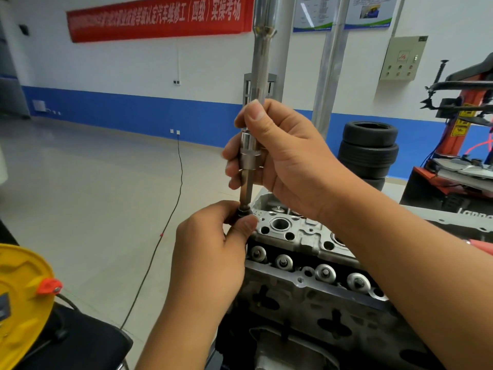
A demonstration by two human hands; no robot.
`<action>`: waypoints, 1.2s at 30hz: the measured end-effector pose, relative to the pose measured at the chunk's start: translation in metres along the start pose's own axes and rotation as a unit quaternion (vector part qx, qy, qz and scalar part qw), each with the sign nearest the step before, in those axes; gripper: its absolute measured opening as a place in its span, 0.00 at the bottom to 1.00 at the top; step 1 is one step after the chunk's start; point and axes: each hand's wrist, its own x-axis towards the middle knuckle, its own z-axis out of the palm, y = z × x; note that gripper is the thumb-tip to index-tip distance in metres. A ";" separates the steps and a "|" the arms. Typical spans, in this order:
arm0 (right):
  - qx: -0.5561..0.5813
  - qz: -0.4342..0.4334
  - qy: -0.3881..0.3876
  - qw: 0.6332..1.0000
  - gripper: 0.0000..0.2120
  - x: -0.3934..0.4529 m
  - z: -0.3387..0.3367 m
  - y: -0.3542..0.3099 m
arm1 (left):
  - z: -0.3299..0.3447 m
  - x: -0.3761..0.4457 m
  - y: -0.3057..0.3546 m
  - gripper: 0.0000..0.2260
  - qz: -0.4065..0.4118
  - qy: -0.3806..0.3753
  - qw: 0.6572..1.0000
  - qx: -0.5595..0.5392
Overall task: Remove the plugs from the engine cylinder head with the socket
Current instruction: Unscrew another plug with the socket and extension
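Both hands raised, fingers [241, 225] curled.

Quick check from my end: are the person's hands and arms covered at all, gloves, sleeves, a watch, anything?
No gloves: both the left hand and the right hand are bare, with short, plain nails. Both forearms are uncovered as far as the picture shows, with no watch, ring or wristband visible. The only clothing in sight is a strip of red sleeve at the right edge, above the right arm.
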 end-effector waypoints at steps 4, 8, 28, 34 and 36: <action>-0.017 -0.008 -0.011 1.000 0.10 0.000 -0.001 0.001 | 0.000 0.001 0.010 0.11 -0.002 0.015 1.000 0.004; -0.034 -0.016 -0.025 0.999 0.11 0.002 0.005 0.004 | 0.000 0.002 0.014 0.11 -0.009 0.017 1.000 -0.004; 0.031 -0.014 0.040 0.999 0.13 0.016 0.035 -0.034 | -0.009 0.010 0.040 0.12 0.091 0.061 0.983 -0.144; -0.022 0.023 0.134 0.990 0.13 -0.019 0.025 -0.068 | 0.012 -0.022 0.072 0.17 0.037 -0.023 0.970 -0.239; -0.042 0.032 0.168 0.984 0.13 -0.046 0.013 -0.083 | 0.025 -0.040 0.090 0.17 0.042 -0.059 0.964 -0.254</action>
